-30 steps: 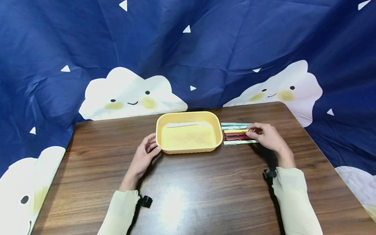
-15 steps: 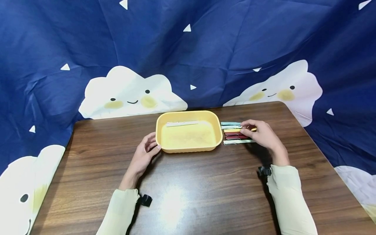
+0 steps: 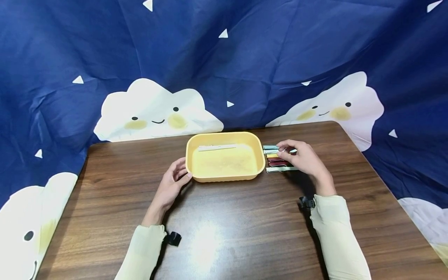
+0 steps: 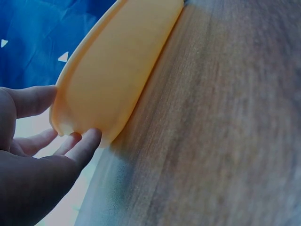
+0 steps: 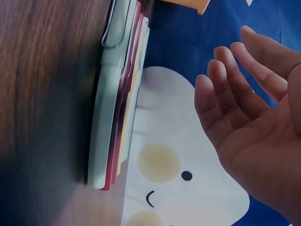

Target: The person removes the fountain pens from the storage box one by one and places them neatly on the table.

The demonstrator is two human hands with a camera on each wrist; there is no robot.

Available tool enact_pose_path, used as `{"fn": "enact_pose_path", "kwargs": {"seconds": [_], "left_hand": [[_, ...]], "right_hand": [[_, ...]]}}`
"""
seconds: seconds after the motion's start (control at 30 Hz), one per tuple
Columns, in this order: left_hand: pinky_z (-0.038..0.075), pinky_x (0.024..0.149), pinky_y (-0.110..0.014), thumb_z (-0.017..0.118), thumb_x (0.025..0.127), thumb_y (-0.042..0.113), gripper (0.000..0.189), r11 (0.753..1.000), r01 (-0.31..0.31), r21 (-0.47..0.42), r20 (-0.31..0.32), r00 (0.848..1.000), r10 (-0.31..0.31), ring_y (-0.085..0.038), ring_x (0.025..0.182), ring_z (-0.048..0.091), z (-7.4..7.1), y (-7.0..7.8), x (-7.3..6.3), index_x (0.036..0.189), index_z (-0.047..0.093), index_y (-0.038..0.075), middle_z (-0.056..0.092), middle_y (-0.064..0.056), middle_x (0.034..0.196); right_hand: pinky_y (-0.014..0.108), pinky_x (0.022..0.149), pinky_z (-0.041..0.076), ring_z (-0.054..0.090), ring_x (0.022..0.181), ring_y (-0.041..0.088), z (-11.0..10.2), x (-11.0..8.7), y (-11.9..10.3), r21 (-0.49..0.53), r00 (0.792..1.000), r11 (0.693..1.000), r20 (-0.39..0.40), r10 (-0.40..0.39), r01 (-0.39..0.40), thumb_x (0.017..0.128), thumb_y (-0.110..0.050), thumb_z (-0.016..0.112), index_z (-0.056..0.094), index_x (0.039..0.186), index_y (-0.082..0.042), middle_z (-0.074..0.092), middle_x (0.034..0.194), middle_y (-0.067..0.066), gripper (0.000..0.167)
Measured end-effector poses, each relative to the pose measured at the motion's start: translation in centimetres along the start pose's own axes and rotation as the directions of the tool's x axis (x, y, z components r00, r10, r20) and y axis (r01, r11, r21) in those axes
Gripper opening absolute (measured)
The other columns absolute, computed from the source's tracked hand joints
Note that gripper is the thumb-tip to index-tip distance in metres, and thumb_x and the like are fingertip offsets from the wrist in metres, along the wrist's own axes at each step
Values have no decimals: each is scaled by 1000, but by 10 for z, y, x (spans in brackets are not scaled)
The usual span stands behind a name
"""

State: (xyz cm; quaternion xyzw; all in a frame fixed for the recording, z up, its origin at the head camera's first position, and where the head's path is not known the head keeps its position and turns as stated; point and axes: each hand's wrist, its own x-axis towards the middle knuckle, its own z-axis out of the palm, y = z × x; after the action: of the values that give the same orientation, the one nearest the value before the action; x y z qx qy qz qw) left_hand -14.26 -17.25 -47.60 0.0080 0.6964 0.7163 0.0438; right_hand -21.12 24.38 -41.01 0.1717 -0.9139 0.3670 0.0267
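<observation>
My left hand (image 3: 169, 190) rests at the near-left corner of a yellow plastic tray (image 3: 224, 179); in the left wrist view its fingertips touch the tray's outer wall (image 4: 101, 70). Inside the tray lies a whitish pen (image 3: 217, 147). Right of the tray several pens lie side by side: a teal pen (image 3: 270, 147) at the back, then mint, a yellow pen (image 3: 271, 156), dark red ones and a pale green pen (image 3: 281, 169) in front. Over this row hovers my right hand (image 3: 303, 157), covering part of it. The right wrist view shows its fingers (image 5: 229, 94) loosely bent, holding nothing.
The dark wooden table (image 3: 241, 225) ends at the back against a blue cloth (image 3: 245, 58) printed with white clouds and triangles. Black wrist straps (image 3: 173, 238) sit at the cream sleeves (image 3: 143, 249).
My right hand has slid left along the row of pens, closer to the tray, uncovering their right ends. My left hand, the tray and the pens stay where they were.
</observation>
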Motion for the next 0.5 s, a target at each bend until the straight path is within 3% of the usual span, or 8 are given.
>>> {"fn": "enact_pose_path", "kwargs": {"seconds": [0.2,0.5], "left_hand": [[46,93,-19,64,97,-2,59,1000,-4,-4,1,1000,4,-35,129,50,0,1,0,151,40,1,49,-23,143],[46,94,-19,64,97,-2,60,1000,2,-4,0,1000,-2,-35,130,50,0,0,0,151,38,0,48,-23,143]], "right_hand": [[29,75,46,60,90,22,3,4,-6,-1,1000,1000,0,-30,30,94,-13,73,72,112,-6,72,100,10,19],[24,72,48,62,87,23,14,9,-18,85,999,996,-18,-39,41,91,-9,76,72,114,-3,70,95,9,24]]}}
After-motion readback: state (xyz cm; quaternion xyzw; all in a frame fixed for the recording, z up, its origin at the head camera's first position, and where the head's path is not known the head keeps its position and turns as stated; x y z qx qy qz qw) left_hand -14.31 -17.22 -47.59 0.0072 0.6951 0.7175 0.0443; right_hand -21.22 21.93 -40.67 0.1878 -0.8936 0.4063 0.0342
